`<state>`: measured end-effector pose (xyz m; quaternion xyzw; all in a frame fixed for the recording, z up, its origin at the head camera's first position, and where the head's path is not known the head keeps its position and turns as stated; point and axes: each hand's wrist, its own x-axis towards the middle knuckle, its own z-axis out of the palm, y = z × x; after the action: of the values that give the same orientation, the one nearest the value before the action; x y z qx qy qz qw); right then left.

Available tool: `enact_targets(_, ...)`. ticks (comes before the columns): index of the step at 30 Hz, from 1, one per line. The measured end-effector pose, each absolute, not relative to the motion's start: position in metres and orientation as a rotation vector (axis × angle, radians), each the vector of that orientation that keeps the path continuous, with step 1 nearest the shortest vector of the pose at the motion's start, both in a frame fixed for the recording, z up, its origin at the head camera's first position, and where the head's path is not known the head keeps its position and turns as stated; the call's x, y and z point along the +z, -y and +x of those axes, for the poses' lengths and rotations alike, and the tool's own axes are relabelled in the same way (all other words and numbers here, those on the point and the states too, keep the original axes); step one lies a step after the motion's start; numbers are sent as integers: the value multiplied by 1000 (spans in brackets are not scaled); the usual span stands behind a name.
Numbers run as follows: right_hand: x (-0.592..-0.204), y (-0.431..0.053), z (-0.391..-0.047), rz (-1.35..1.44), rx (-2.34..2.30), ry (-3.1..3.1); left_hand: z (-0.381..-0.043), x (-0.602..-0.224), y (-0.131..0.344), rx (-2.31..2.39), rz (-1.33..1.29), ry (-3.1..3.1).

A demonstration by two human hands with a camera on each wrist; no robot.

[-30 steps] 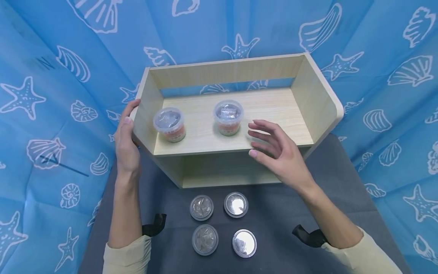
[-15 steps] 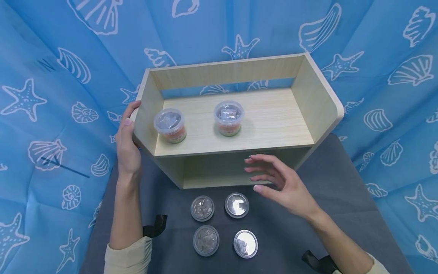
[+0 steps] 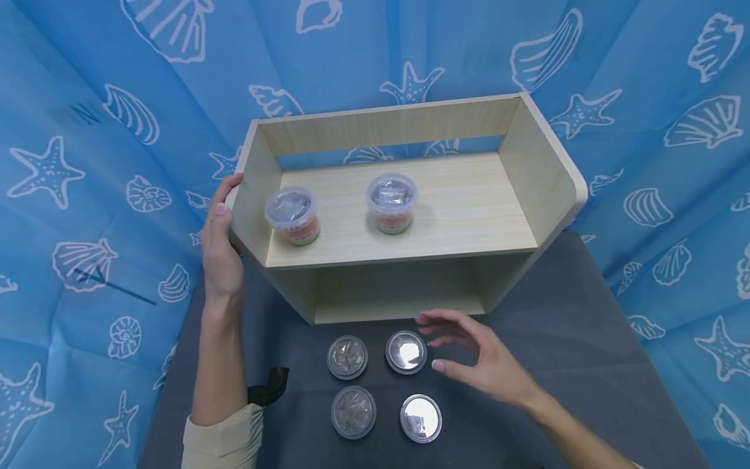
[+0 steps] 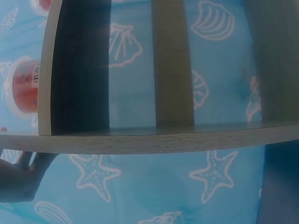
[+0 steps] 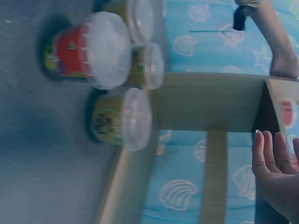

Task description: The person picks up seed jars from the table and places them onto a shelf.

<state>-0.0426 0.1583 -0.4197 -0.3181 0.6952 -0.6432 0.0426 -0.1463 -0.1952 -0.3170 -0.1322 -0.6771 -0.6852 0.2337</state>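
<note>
My left hand (image 3: 222, 260) rests against the outer face of the shelf's left side panel, fingertips at its edge. In the left wrist view, fingers (image 4: 39, 163) touch that panel from outside. My right hand (image 3: 486, 358) hovers with parted, slightly bent fingers and holds nothing, just right of a round lidded tub (image 3: 406, 352) with a shiny top. More tubs stand beside it: a shiny-topped tub (image 3: 420, 418) and two greyish ones, a back tub (image 3: 347, 357) and a front tub (image 3: 353, 412). On the upper board, a left tub (image 3: 293, 215) and a middle tub (image 3: 392, 203) show orange-red sides.
The pale wooden two-tier shelf (image 3: 469, 189) stands at the back of the dark grey tablecloth (image 3: 586, 365). Its side panels rise at both ends. A blue curtain (image 3: 469, 39) with white shells and starfish hangs behind and on both sides.
My right hand has come down and toward me, from beside the upper board to near the tubs on the cloth. The left hand stays against the side panel; the tubs have not moved.
</note>
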Motion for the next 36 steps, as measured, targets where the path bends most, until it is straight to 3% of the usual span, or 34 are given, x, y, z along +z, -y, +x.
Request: enact_targets(36,-532,-155,8,-920,-1849,-2239,-148,-317,194,-1874,-343,1854)
